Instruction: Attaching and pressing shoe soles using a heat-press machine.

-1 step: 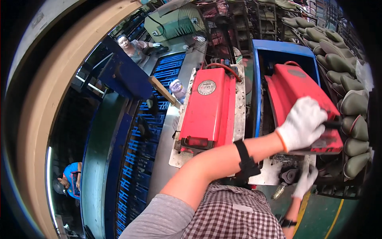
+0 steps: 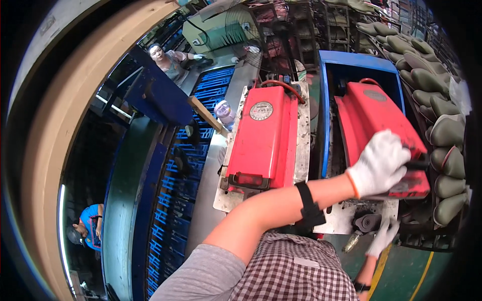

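Note:
My left arm reaches across to the right, and my white-gloved left hand (image 2: 380,164) is closed around the black handle (image 2: 417,164) at the front of a red machine cover (image 2: 369,118). That cover is tilted, with a blue open-fronted housing (image 2: 359,59) behind it. Lower down, my gloved right hand (image 2: 383,237) has its fingers stretched out beside a dark rounded piece (image 2: 368,222) with a ringed top. It sits at the front edge of a worn metal plate (image 2: 335,216). Whether the fingers touch it, I cannot tell.
A second red cover (image 2: 258,143) stands to the left on its own plate. Olive shoe uppers (image 2: 446,128) fill the rack at right. Further left runs a blue-slatted conveyor (image 2: 165,210), with two other people beyond it. A pale bottle (image 2: 224,113) stands near the conveyor.
My left hand and the right-hand red cover have moved slightly downward in the picture. My right hand has shifted a little lower beside the dark rounded piece.

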{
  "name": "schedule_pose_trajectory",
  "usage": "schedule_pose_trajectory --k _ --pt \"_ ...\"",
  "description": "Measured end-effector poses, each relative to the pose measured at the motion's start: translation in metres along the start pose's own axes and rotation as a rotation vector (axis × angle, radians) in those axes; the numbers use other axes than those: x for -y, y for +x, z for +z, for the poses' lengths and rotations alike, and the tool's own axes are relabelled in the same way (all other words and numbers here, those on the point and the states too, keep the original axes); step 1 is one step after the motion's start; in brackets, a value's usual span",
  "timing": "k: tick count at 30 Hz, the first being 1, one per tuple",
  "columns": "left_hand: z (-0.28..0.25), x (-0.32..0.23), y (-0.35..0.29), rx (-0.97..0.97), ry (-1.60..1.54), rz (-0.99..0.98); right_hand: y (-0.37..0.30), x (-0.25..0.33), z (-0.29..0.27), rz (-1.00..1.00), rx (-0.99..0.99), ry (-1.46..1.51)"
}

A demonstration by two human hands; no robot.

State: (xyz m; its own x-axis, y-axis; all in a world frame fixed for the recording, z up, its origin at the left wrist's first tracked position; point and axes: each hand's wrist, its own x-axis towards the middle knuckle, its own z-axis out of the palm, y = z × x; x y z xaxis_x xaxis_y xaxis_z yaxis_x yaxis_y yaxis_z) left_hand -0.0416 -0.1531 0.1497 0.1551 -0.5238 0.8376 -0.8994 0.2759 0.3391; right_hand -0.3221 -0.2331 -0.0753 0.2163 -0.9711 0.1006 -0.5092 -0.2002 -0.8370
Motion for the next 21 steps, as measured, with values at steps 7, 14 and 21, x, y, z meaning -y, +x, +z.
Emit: schedule_pose_trajectory --k 7,14,21 --pt "0.051 0.003 -0.111 0.085 -0.008 0.118 -0.1 -0.062 0.0 0.681 0.398 0.725" --pt "0.071 0.021 -0.17 0.178 0.014 0.181 -0.093 -0.012 -0.021 0.884 0.871 0.759" --pt "0.086 0.029 -0.194 0.203 0.044 0.182 -0.062 -0.024 -0.057 0.923 0.625 0.676"
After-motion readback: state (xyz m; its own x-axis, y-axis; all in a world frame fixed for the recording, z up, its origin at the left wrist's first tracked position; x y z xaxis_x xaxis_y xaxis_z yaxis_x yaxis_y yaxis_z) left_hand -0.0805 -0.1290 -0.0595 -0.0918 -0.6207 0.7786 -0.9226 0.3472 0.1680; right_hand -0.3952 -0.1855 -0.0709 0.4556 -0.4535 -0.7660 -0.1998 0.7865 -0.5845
